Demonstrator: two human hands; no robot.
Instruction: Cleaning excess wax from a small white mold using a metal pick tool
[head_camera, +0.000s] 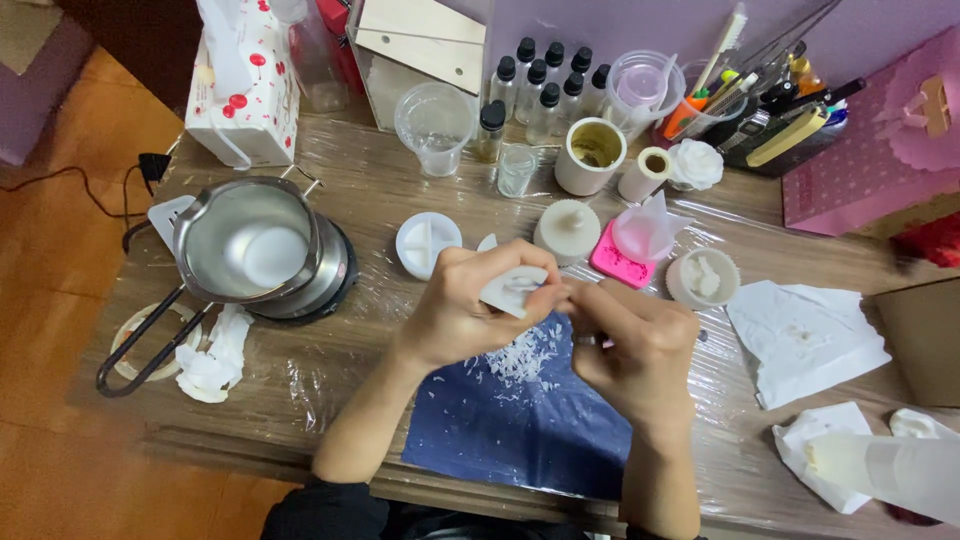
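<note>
I see my left hand (455, 305) raised just above the table (380, 190), fingers curled and clenched around a small white wax piece (512, 290), with the forearm coming up from the lower left. My right hand (632, 345) meets it from the lower right, fingertips pinched against the edge of that same piece; whether they hold a small tool, I cannot tell. The piece sits between both hands, over a dark blue cloth (520, 425) dusted with white shavings (520, 358). To the left, a steel melting pot (250, 250) with pale wax stands on a black burner. At the back left stands a white box with red cherry prints (245, 95); behind the middle, a cluster of clear bottles with black caps (545, 85). A pink mould (620, 262) lies just beyond my right hand, and a pink dotted bag (860, 150) leans at the far right
</note>
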